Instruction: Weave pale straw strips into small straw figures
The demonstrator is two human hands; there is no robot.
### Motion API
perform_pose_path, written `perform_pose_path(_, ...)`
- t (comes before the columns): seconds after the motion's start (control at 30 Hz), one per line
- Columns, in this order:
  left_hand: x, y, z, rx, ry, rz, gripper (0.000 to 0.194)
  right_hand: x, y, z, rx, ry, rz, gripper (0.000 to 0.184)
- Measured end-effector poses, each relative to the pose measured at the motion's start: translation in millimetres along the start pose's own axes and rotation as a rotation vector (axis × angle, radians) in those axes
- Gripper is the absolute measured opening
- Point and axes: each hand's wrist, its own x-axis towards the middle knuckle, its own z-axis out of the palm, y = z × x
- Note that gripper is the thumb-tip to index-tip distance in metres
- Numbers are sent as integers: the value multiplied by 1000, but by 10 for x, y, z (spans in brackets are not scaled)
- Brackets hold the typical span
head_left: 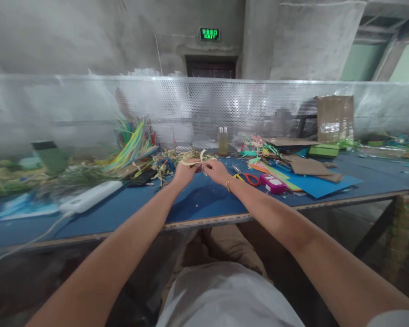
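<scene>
Above the blue tabletop, my left hand (pixel 187 172) and my right hand (pixel 216 171) meet with their fingertips close together. Both are closed in a pinch on a pale cream strip (pixel 202 155); one end curls up between the hands and another length lies across the left fingers. Whether it is one strip or two, I cannot tell. Just right of my right hand lie scissors with orange-red handles (pixel 252 179) and a small magenta box (pixel 273 183). Behind my left hand is a tangle of pale strips (pixel 167 164).
A bottle with yellowish liquid (pixel 222 141) stands behind the hands. To the left are a bundle of coloured strips (pixel 132 143) and a white power strip (pixel 91 198) with a cable. Blue card (pixel 323 183) and brown cardboard (pixel 308 166) lie right. A perforated metal screen (pixel 191 106) runs along the back.
</scene>
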Motion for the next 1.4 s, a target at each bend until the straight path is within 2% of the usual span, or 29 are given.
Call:
perform_pose_path(0.3, -43, -4, 56, 97, 92, -2, 21, 3, -51, -20, 128, -56, -6, 28)
perform_pose_path(0.5, -55, 11, 87, -3, 104, -75, 19, 2, -79, -34, 156, -54, -31, 27)
perform_pose_path(0.67, -11, -91, 37, -42, 95, -55, 19, -14, -88, -23, 147, -61, -25, 29)
perform_pose_path(0.83, -1, -107, -10, -178, 24, -92, 27, -39, -77, -11, 163, -60, 28, 29)
perform_pose_path(1.1, -48, 11, 21, -294, -43, -129, 34, -7, -5, -21, 198, 70, 169, 31)
perform_pose_path(1.27, -37, -12, 7, -283, -1, -148, 33, 5, 41, 4, 243, 85, 253, 28)
perform_pose_path(1.4, -21, -34, -18, -167, 51, -144, 31, 13, 96, 48, 291, 78, 261, 29)
